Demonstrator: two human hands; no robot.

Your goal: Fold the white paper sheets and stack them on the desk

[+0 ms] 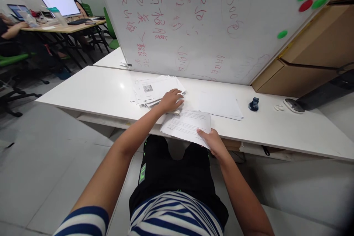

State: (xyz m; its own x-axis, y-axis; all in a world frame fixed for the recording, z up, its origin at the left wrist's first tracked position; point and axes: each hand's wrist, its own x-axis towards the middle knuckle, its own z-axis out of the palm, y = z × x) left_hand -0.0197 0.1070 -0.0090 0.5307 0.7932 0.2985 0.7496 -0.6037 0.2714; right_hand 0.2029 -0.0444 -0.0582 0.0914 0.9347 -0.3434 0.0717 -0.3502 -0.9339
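My right hand pinches the near corner of a printed paper sheet that hangs partly over the front edge of the white table. My left hand rests palm down, fingers together, on the right edge of a messy stack of printed papers, with something small and hard to make out under the fingers. A second flat pile of white sheets lies to the right of the held sheet.
A small dark blue object and white earbuds lie on the table's right. A large whiteboard with red writing leans behind. Cardboard boxes stand at right. Another person sits at a far-left desk with monitors.
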